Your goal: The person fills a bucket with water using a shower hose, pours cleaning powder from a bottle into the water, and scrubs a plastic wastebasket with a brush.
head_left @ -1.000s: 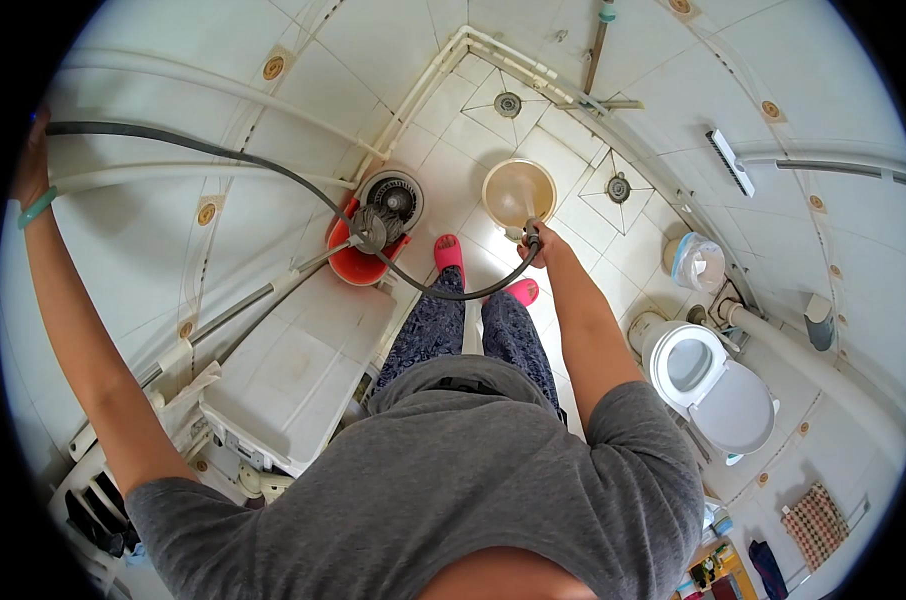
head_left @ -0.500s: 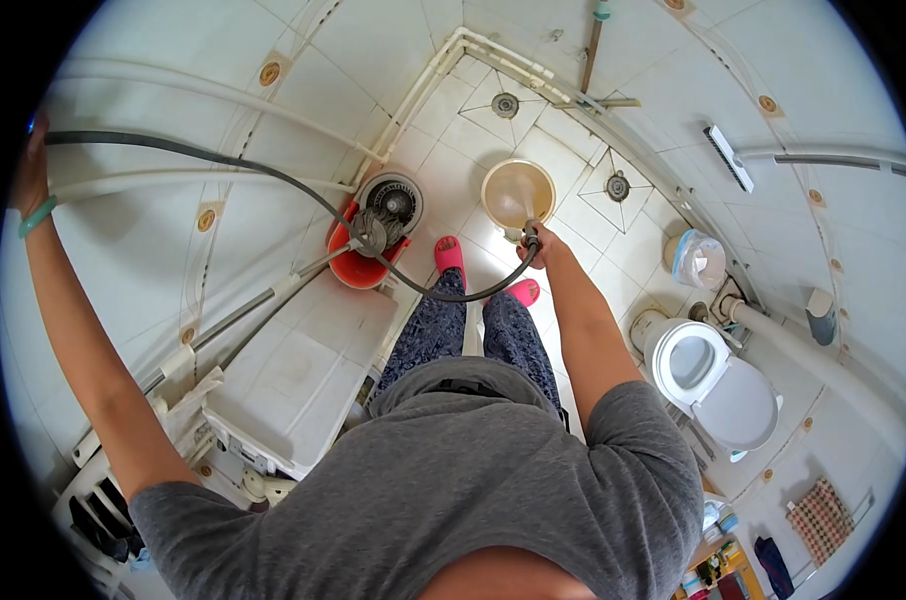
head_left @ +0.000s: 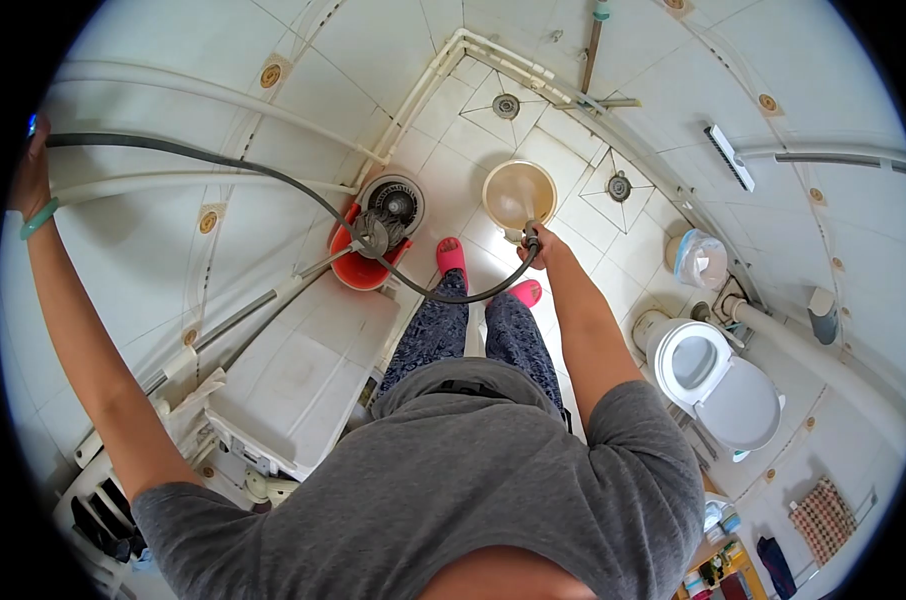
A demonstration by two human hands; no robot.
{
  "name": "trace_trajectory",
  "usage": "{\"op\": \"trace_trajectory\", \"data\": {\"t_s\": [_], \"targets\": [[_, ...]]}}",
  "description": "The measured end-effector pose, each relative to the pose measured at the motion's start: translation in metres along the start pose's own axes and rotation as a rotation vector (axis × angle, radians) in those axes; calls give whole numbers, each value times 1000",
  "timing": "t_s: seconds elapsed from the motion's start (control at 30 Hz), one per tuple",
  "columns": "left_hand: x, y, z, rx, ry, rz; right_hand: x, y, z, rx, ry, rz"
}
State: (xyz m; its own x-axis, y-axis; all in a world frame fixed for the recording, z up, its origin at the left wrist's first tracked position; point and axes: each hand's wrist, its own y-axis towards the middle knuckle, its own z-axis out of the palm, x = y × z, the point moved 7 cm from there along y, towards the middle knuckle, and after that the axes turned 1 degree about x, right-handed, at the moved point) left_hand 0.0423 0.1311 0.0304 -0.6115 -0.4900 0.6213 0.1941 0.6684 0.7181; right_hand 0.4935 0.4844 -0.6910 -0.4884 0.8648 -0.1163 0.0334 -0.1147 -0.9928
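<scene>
Two bare arms spread wide from a grey shirt [head_left: 453,450]; at the far left the left grip [head_left: 31,175] is raised by the tiled wall, above a green wristband [head_left: 39,218], and a small blue light shows at its fingertips; the dark image edge hides how far its fingers are closed, and I cannot tell what they hold. A dark hose [head_left: 463,299] runs from beside that hand, sags past a mop [head_left: 375,236] leaning into a red bucket [head_left: 358,270], crosses in front of the trousers just beyond the pink slippers [head_left: 451,258], and rises to the right grip [head_left: 541,250]; there the fingers are closed around its end, at the near rim of a tan basin [head_left: 487,205] on the floor; a pale streak, seemingly water, runs from the end into it. Hardly anything has changed over the last second, beyond a slight drift of the view; I read that as a steady hold. Farther right stand a bag-lined bin [head_left: 695,260] and a toilet [head_left: 738,410], its lid raised.
</scene>
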Motion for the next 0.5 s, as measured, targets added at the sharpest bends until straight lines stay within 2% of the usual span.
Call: {"op": "trace_trajectory", "data": {"t_s": [0.07, 0.13, 0.5], "targets": [[5, -5, 6, 167, 73, -40, -2, 1, 0, 11, 12, 13], [41, -20, 8, 163, 88, -32, -2, -6, 1, -15, -3, -18], [87, -56, 15, 274, 387, 59, -4, -15, 6, 2, 1, 6]]}}
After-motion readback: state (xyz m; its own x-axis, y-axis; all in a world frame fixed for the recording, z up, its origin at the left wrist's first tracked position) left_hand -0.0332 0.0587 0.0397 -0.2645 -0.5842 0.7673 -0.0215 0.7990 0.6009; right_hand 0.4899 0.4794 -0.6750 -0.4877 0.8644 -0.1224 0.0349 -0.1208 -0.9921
